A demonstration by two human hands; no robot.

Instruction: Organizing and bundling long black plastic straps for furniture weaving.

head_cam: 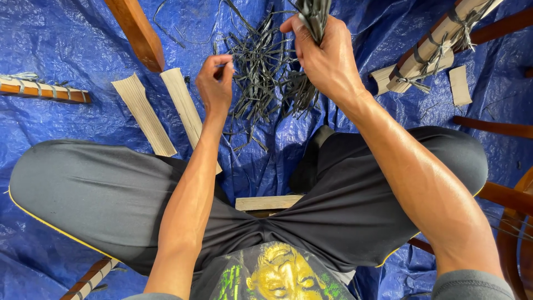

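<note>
Two pale ribbed slats (166,111) lie left of the dark strip pile (266,83) on the blue tarp (66,44). Left hand (215,80) fingers pinch one strip, running rightward into the pile. Right hand (325,55), above the pile, fingers clenched round an upright strip bundle (313,16); no containers.

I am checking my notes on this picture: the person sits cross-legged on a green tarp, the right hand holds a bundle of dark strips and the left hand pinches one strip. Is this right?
Not quite: the tarp is blue, not green, as the head view shows. The rest holds: the right hand grips a bundle of dark strips, and the left hand pinches a single strip from the loose pile.
</note>
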